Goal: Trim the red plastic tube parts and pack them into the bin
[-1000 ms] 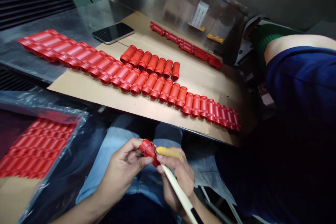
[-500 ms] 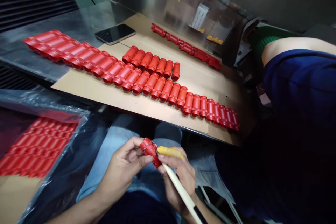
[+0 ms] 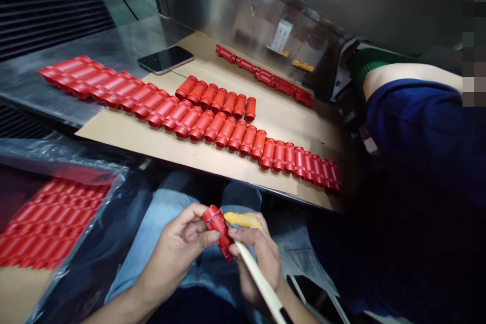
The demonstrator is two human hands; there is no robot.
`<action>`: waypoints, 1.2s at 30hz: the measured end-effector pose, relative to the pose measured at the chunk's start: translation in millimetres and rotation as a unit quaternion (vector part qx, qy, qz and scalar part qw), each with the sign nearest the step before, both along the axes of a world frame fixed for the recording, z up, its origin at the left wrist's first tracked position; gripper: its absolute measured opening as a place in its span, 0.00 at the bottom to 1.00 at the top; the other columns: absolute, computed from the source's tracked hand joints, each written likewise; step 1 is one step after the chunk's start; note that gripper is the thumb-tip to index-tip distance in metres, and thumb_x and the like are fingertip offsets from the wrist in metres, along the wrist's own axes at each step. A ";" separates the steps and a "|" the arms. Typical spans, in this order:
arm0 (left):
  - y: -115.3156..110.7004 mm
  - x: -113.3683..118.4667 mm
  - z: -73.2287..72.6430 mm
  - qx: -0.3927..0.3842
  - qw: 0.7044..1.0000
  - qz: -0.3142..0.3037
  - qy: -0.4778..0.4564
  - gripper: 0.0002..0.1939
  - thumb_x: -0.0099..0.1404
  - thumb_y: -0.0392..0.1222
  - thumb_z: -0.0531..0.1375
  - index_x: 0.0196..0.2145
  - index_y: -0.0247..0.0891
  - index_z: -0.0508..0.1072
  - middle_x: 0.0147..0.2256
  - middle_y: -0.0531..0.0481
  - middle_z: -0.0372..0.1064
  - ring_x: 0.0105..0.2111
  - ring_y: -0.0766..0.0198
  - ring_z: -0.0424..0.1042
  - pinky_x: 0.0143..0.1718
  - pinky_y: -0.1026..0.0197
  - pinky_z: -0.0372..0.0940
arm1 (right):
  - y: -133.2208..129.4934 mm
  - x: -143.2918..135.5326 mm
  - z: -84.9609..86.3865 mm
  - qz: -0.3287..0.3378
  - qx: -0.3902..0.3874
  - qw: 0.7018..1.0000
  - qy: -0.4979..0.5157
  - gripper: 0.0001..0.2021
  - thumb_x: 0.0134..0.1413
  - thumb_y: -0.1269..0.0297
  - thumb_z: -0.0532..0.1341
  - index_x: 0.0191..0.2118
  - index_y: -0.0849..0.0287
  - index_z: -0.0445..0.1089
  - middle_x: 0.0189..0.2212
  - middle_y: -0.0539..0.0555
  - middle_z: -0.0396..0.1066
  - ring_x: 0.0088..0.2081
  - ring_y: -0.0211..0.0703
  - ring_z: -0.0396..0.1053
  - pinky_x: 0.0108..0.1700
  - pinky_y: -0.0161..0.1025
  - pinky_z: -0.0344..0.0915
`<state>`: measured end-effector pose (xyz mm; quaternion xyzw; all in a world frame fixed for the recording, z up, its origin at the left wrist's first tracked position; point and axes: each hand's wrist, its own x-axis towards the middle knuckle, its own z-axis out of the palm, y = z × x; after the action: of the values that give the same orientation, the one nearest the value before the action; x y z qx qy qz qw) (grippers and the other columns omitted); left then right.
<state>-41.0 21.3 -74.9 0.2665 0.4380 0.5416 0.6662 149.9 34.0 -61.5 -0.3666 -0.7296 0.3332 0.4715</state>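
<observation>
Over my lap, my left hand (image 3: 186, 238) grips a red ribbed tubular part (image 3: 219, 228) between thumb and fingers, tilted with its upper end leaning left. My right hand (image 3: 261, 258) is closed round a tool with a long cream handle (image 3: 258, 274). That handle slants from the part down to the lower right and bears a black band. A yellow finger cot (image 3: 242, 219) covers one right finger, which rests against the part's upper side. The tool's working tip is hidden by the fingers and the part.
Red tubes (image 3: 228, 133) lie in a long row on cardboard over a metal table (image 3: 125, 40), with a shorter row behind. More red parts (image 3: 261, 76) line the back. A phone (image 3: 167, 59) lies there. A lined box (image 3: 49, 223) holds red parts at left. Another person's sleeve (image 3: 425, 116) is close at right.
The view has shifted slightly, so the table's contents appear a little lower. Both hands keep their grip on the red part and the tool; the part is turned slightly more upright.
</observation>
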 end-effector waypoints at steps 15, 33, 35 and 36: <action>-0.9 -11.1 12.0 -0.171 0.977 -0.077 -0.099 0.21 0.66 0.49 0.75 0.53 0.37 0.85 0.42 0.42 0.80 0.25 0.69 0.71 0.26 0.68 0.69 | 11.7 31.9 6.7 0.060 -0.389 0.897 0.200 0.11 0.69 0.55 0.70 0.42 0.58 0.77 0.27 0.50 0.79 0.24 0.37 0.76 0.29 0.33 0.75; -15.3 -2.8 13.3 -0.033 0.999 0.027 -0.003 0.18 0.61 0.43 0.78 0.46 0.36 0.81 0.47 0.39 0.83 0.22 0.69 0.69 0.22 0.66 0.67 | -17.3 18.3 13.9 -0.030 0.014 0.997 -0.067 0.18 0.69 0.76 0.65 0.60 0.56 0.78 0.54 0.62 0.82 0.55 0.51 0.81 0.55 0.47 0.82; -15.5 -0.8 17.7 -0.050 0.998 0.035 -0.007 0.18 0.61 0.43 0.78 0.45 0.35 0.81 0.46 0.39 0.83 0.22 0.70 0.69 0.21 0.67 0.66 | -19.0 19.6 14.1 0.001 0.039 0.998 -0.056 0.24 0.68 0.79 0.66 0.65 0.55 0.75 0.56 0.63 0.80 0.55 0.51 0.81 0.54 0.46 0.83; -15.8 -0.2 19.7 -0.054 0.998 0.035 -0.008 0.18 0.61 0.43 0.78 0.44 0.34 0.80 0.46 0.39 0.83 0.21 0.71 0.68 0.21 0.67 0.66 | -19.7 19.2 13.2 0.010 0.041 0.998 -0.047 0.24 0.68 0.78 0.66 0.65 0.54 0.75 0.56 0.63 0.80 0.53 0.51 0.81 0.52 0.46 0.84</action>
<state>-41.3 5.6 -55.2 0.2105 0.4699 0.5423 0.6639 169.1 14.3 -48.4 -0.3544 -0.7676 0.2900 0.4484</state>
